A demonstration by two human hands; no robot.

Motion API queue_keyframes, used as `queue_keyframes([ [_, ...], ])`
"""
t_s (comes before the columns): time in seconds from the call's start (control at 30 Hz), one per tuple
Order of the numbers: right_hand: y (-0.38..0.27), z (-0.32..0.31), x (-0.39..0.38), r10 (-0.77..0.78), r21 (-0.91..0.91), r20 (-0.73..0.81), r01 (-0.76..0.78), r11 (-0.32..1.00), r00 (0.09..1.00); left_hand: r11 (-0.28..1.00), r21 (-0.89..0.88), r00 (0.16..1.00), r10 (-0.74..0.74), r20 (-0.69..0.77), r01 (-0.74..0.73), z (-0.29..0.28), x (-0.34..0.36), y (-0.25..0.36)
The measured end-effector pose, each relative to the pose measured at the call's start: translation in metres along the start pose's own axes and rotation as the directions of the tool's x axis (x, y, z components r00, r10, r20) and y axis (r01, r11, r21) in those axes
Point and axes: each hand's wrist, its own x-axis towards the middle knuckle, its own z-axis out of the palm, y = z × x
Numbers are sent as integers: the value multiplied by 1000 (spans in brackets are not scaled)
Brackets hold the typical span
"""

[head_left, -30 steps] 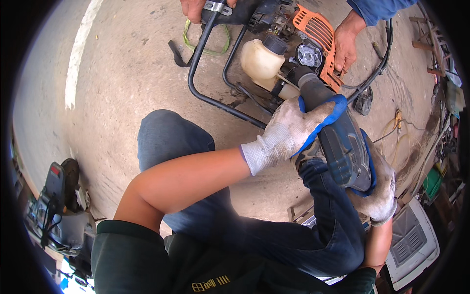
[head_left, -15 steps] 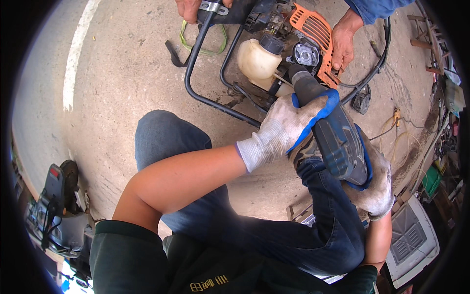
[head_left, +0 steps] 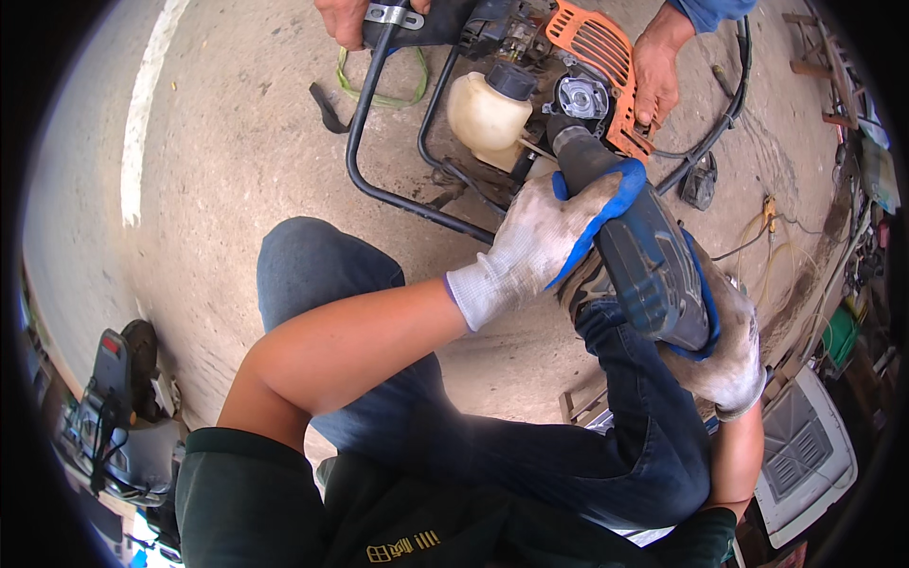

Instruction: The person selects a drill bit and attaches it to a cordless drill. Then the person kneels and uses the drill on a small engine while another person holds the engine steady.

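Note:
My gloved left hand (head_left: 559, 222) wraps the front part of a dark drill-shaped power tool (head_left: 653, 270). At its rear, my gloved right hand (head_left: 729, 355) closes around the handle, which is mostly hidden. The tool's nose points away from me, against or just in front of a small engine (head_left: 581, 97) with a round metal part; the exact contact is hidden. An orange slotted cover (head_left: 597, 43) sits on the engine, beside a whitish fuel tank (head_left: 486, 115) with a black cap. Another person's hand (head_left: 653, 71) holds the cover's right side.
That person's other hand (head_left: 346, 17) grips the black tube frame (head_left: 365, 180) near a metal clamp. A green strap (head_left: 417, 90) lies on the concrete. At right are a black cable (head_left: 724, 123) and a grey plastic panel (head_left: 805, 459); a dark machine (head_left: 114, 417) stands at lower left.
The engine, frame and tool's nose appear slightly farther left and up in the picture, along with the nearby ground. Both hands keep their hold on the power tool.

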Motion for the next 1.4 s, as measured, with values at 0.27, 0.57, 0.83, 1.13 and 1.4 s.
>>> queue_keyframes([
  [0.27,-2,2,-3,72,84,-37,-68,994,997,998,8,996,-62,61,62,2,-7,-4],
  [0.57,-5,3,0,92,79,-28,-89,993,995,987,127,995,99,8,-99,3,-6,-7],
  [0.83,-2,4,-1,99,68,1,-98,993,995,977,168,991,133,14,-134,2,-7,-8],
  [1.13,2,3,-3,83,3,45,-83,997,996,993,-122,1000,4,25,-1,-1,-7,2],
  [1.4,4,6,-8,52,-31,52,-51,998,997,968,-173,979,-161,127,182,-6,-5,4],
])
